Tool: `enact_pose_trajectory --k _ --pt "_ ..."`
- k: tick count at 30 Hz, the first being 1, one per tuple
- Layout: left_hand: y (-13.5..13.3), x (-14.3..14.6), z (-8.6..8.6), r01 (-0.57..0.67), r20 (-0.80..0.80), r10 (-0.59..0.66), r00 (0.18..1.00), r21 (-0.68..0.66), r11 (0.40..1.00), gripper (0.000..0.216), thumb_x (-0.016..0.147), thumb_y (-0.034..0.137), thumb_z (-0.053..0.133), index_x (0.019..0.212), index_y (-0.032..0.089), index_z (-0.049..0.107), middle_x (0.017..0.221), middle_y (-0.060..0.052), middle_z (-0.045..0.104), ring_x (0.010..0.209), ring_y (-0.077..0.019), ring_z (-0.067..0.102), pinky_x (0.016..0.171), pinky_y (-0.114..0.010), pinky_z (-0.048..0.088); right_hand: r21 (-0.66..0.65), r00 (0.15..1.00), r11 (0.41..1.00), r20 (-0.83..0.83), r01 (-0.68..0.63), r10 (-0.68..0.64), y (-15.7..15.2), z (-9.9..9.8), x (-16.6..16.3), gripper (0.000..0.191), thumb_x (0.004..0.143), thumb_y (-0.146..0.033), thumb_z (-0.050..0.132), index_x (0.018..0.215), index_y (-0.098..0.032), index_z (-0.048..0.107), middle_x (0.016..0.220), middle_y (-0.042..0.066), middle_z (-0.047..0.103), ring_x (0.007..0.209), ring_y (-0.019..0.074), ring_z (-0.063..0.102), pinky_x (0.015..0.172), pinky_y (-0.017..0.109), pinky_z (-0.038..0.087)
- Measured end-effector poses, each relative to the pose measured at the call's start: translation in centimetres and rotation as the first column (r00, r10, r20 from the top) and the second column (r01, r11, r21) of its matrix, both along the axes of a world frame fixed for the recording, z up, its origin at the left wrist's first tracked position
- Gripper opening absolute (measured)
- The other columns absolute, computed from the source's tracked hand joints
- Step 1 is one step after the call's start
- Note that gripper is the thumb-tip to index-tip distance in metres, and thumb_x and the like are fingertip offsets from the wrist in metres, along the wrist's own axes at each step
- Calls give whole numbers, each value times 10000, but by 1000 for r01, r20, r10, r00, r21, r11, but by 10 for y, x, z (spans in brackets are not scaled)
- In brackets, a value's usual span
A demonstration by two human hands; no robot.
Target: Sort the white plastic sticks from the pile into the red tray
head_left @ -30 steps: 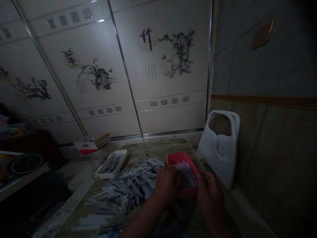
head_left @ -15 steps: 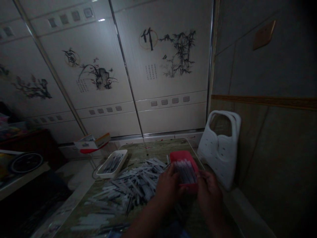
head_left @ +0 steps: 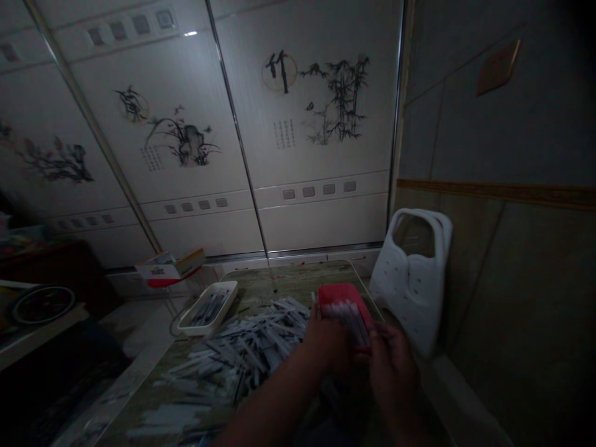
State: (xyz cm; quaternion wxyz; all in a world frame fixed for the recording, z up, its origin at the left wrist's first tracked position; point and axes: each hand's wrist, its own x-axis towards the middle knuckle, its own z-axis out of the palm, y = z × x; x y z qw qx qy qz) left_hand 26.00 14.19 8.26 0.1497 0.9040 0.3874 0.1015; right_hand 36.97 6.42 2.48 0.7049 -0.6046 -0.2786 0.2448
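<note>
A red plastic basket (head_left: 342, 290) stands at the right side of the table, holding a row of slim whitish pen-like sticks (head_left: 351, 316). Over its near left part is my left hand (head_left: 328, 344), closed, one finger along the left rim. A thin pale stick end shows by that finger; what the hand grips is dark and unclear. My right hand (head_left: 393, 357) is closed on the basket's right wall, fingers at the rim. Left of the basket lies a big loose heap of similar white and dark pens (head_left: 261, 341).
A white tray (head_left: 230, 301) with dark pens sits at the table's far left. Behind it, an open carton (head_left: 162, 268) rests on a red stool. A folded white plastic seat (head_left: 414, 279) leans by the right wall. Sliding cabinet doors (head_left: 321, 217) close off the back.
My left hand has turned and shifted over the basket's near left part, covering more of the sticks. My right hand keeps its place at the right wall. The view has shifted slightly.
</note>
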Motion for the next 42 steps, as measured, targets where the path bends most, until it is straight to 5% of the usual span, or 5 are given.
enact_pose_trajectory --k 8,21,28,34,42 --pt "58 27 9 -73 46 77 996 -72 995 315 948 253 521 1216 218 685 1209 -159 729 1115 -313 686 947 -438 514 93 996 992 -30 84 -82 6 1 3 407 906 -500 562 1158 -186 621 1195 138 693 1065 289 665 852 399 529" --pt "101 55 -28 -37 -15 35 999 -204 978 389 963 371 640 1306 191 602 1319 -109 620 1103 -250 648 912 -464 572 66 995 997 -91 45 -39 13 -8 -1 432 925 -547 529 1198 -220 600 1234 107 686 1130 292 662 919 420 536" --pt "100 47 -15 -62 214 94 972 -151 987 309 905 195 617 1200 221 707 1203 -95 741 1145 -264 673 1008 -391 513 50 993 994 -58 102 -99 11 -3 0 391 919 -520 537 1136 -204 619 1190 126 701 1075 285 671 867 389 542" --pt "67 -3 3 -275 486 273 830 -68 959 381 977 215 425 1290 188 640 1314 -135 689 1226 -246 626 1057 -397 465 12 994 994 1 108 -108 2 5 -3 444 910 -551 561 1151 -182 615 1159 140 707 1062 304 660 852 395 520" --pt "-32 -53 -33 -313 614 326 719 -132 940 355 882 416 666 1194 248 649 1175 -107 710 1110 -293 652 954 -408 507 60 995 993 -10 97 -96 -1 8 -11 471 913 -578 561 1178 -190 587 1146 135 665 997 289 654 804 389 533"
